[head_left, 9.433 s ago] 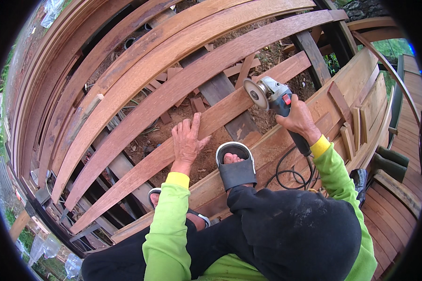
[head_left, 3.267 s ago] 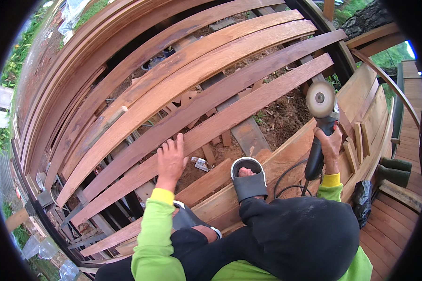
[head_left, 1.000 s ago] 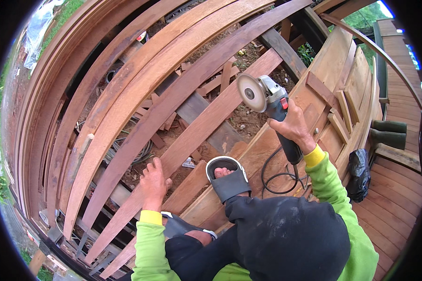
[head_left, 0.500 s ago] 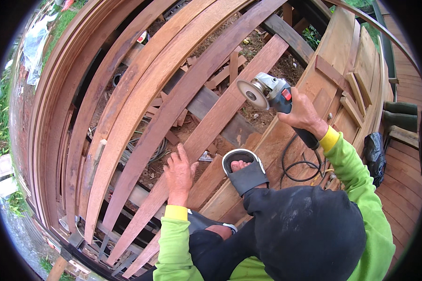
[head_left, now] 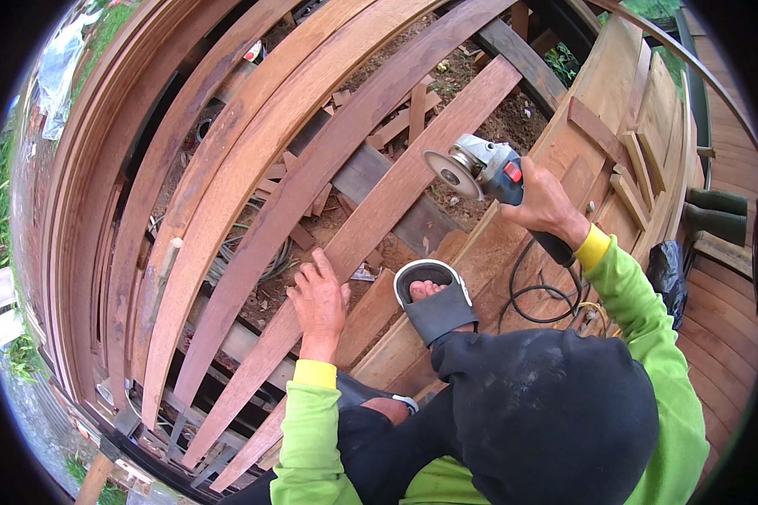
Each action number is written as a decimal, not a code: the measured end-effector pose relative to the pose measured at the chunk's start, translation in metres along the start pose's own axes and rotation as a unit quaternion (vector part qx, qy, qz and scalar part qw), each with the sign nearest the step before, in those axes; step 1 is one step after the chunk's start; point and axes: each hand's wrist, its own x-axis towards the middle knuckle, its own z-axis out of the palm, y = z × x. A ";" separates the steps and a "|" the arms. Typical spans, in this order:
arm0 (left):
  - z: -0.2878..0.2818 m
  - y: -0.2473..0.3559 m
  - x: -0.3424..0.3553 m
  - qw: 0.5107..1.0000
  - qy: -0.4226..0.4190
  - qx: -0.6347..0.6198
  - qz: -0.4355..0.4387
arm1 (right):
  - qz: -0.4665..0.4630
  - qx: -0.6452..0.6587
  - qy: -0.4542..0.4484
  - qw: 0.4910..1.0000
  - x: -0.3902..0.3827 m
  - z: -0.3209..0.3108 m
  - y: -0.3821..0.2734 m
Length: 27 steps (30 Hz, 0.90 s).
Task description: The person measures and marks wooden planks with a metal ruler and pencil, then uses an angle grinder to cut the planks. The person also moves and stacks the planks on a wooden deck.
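My right hand (head_left: 544, 200) is wrapped round the body of an angle grinder (head_left: 505, 168), which has a grey metal head, a dark body and a red switch. Its round disc (head_left: 451, 172) is at the right edge of a reddish wooden plank (head_left: 396, 189); whether the two touch I cannot tell. Lower on that same plank, my left hand (head_left: 318, 299) lies flat with its fingers stretched out, holding nothing. My sandalled foot (head_left: 434, 299) is set down between the two hands, on the boards to the right of the plank.
Several long planks (head_left: 227, 189) run side by side to the left over dark crossbeams (head_left: 387, 198), with gaps onto soil and wood offcuts (head_left: 396, 130). A black cable (head_left: 522, 303) loops by my right forearm. Loose boards (head_left: 594, 126), a black plastic bag (head_left: 667, 273) and dark boots (head_left: 716, 215) are at right.
The view has shifted slightly. My left hand appears a little higher along the plank, and the grinder stays in my right hand at nearly the same place.
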 end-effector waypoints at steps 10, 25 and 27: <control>-0.001 -0.002 0.002 1.000 -0.008 -0.014 -0.003 | 0.006 0.004 0.011 1.000 -0.002 -0.001 0.001; 0.002 -0.002 -0.003 0.999 0.008 -0.044 -0.020 | 0.007 0.012 -0.002 1.000 0.003 0.002 -0.004; 0.001 -0.002 -0.002 0.998 0.002 -0.051 -0.021 | 0.005 0.010 -0.003 1.000 0.004 0.002 -0.004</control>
